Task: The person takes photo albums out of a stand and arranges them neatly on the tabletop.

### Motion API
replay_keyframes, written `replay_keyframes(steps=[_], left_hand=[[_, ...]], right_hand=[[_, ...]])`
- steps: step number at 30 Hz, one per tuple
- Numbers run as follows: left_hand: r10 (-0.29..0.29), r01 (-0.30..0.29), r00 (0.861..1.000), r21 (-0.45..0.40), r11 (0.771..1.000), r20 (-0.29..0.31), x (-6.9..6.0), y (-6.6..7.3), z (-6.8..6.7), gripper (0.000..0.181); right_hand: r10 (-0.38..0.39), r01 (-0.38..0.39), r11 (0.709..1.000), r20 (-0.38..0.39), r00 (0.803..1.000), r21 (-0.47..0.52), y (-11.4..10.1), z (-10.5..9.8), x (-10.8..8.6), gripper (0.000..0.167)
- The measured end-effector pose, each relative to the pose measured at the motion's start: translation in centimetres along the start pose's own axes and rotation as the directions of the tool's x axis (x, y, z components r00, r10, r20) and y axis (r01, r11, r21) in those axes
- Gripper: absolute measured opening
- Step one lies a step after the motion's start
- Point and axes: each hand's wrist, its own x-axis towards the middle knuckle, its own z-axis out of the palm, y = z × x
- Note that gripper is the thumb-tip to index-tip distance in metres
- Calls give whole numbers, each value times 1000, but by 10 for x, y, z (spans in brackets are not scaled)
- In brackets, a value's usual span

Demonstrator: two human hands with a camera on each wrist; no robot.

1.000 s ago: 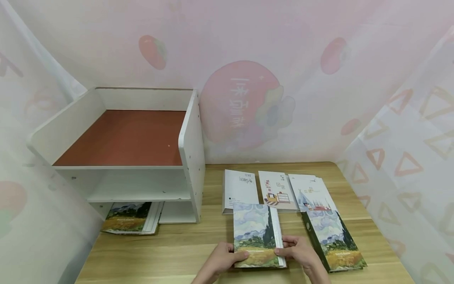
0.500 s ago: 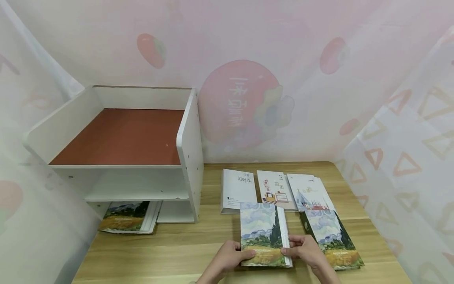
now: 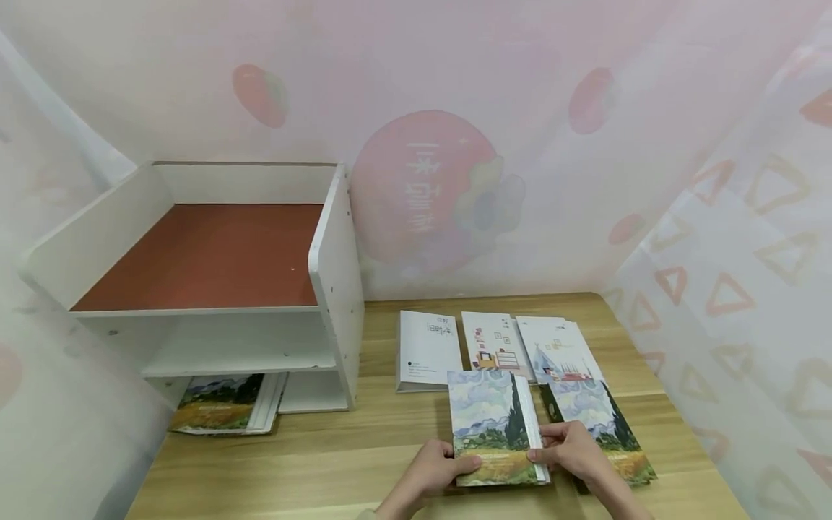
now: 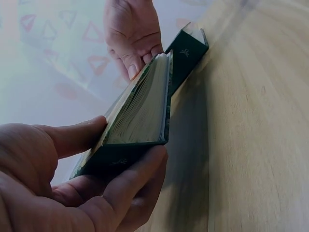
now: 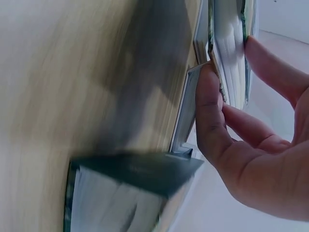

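A photo album (image 3: 484, 415) with a painted landscape cover is held in both hands above the table. My left hand (image 3: 432, 468) grips its lower left side, thumb on the cover; in the left wrist view, fingers wrap under the dark green spine (image 4: 113, 159). My right hand (image 3: 575, 451) pinches the page-edge side, with the thumb on one cover and fingers on the other, as the right wrist view shows. A second matching album (image 3: 601, 422) lies on the table at the right, partly hidden behind my right hand and forearm.
Behind stand several white albums: a plain one (image 3: 429, 350), one with a furniture drawing (image 3: 497, 343) and one with a tent drawing (image 3: 559, 347). A white shelf unit (image 3: 334, 289) stands left, with a landscape album (image 3: 217, 404) in its lowest compartment. Patterned cloth (image 3: 546, 238) surrounds the table.
Both hands have carried the photo album to the right, nearer the matching one, which the right hand now covers more. The head view has shifted slightly to the right.
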Motion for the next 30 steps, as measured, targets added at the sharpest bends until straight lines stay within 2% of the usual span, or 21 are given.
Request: replay_keyframes(steps=[9,14,18,22,25,27,30], left_hand=[[11,-11,1000,19,1000,5,5,2,9,54],[-11,11,1000,2,1000,23,10,2,18,54],[-36,37,999,-27,999,32,13,2,22,58],[-49,51,998,-44,998,36,15,1,22,61],[-56,58,998,-41,997,37,17,-1,23,61],[-58,59,998,-35,998,35,19,-3,23,60],[-54,55,998,-19,998,28,20,-6,24,58]], right_hand=[[-11,10,999,-15,1000,-30,2,-7,1,63],[-9,8,998,-17,1000,-62,3,-11,0,61],[-14,5,991,-62,998,-136,2,-10,1,57],[11,-41,971,-127,992,-238,0,-7,4,52],[37,-76,956,-139,990,-282,-1,-6,5,50],[37,-73,954,-128,991,-292,0,-5,4,43],[10,-34,955,-83,996,-296,1,-5,4,23]])
